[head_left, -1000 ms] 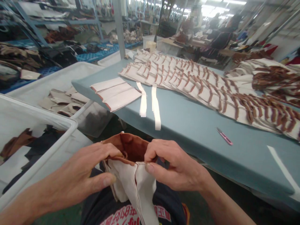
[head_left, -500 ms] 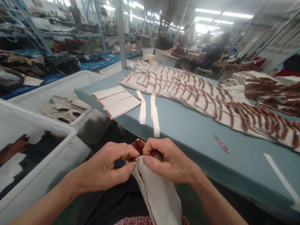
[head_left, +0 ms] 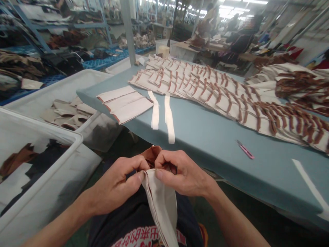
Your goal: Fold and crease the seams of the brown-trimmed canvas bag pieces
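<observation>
Held cream fabric piece [head_left: 164, 202] in front, hanging down against dark printed garment [head_left: 123, 219]. Pinched upper rim w/ L hand [head_left: 122, 183], thumb vs. bent fingers, at top of dbl. seam [head_left: 152, 192]. Pinched same rim w/ R hand [head_left: 182, 173], just R of seam, thumb on cream side, fingers curled over behind. Left thumbs close, not touching; had seam top nearer L thumb than R. Let long axis drop from fingertips back twd. body, slanting a bit R on the way down. Had brown lining [head_left: 152, 154] on far side of the fingers; couldn't tell exact grip there, fingertips partly hidden in folds.

Had near white bin [head_left: 77, 168] off to L, w/ dark + brown scraps inside. Past both hands, on blue-green table [head_left: 205, 137], saw two pale strips [head_left: 169, 125] approx. straight ahead, flat cream panel [head_left: 125, 104] ahead-L, pink snips [head_left: 245, 150] well off R, and long pale strip [head_left: 309, 185] further R. Beyond, saw overlapping rows of brown-edged pieces [head_left: 205, 87] running diag. across; in bkgd., blurred, a person in dark clothes [head_left: 240, 41].
</observation>
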`<state>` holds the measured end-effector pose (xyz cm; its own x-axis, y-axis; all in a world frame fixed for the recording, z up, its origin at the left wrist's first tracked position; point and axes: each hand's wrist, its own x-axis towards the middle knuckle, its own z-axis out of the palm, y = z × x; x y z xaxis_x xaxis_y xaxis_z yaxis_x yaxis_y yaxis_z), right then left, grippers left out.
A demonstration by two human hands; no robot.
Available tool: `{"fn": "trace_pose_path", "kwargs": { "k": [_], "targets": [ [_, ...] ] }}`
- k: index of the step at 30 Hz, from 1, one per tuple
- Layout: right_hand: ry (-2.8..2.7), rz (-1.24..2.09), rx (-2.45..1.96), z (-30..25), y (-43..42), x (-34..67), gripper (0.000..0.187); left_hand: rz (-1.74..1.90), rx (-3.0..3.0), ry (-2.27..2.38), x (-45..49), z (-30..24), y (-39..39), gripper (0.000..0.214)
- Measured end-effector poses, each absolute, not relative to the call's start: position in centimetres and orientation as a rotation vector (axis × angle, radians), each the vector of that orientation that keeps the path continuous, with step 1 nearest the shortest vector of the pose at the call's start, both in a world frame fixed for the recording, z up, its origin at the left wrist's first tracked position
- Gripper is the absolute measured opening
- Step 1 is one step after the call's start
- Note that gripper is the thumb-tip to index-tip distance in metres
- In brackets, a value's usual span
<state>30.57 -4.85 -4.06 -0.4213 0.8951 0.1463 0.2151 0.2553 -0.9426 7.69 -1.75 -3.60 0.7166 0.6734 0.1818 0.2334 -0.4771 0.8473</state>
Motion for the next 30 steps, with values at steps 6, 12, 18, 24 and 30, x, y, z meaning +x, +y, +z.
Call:
{"fn": "trace_pose_path", "kwargs": {
  "k": [6,12,18,24,30],
  "targets": [
    [-1.836,1.212,-1.011,-3.8,-5.6,30.7,0.033,0.518,1.88,0.713,8.1,-2.7,-2.6,0.025],
    [-1.784,1.368,-1.01,-4.3,-5.7,30.5,0.036,0.462,1.867,0.704,7.9,-2.9,-2.9,0.026],
    [-1.779,1.457,-0.979,-5.0,-5.6,31.1,0.036,0.461,1.82,0.725,7.8,-3.3,-2.9,0.028],
    [-1.828,1.414,-0.962,-4.4,-5.7,31.2,0.03,0.494,1.836,0.744,8.1,-3.1,-2.9,0.029],
    [-1.892,1.335,-1.156,-4.0,-5.8,30.7,0.023,0.474,1.859,0.748,8.2,-3.1,-3.0,0.029]
  ]
}}
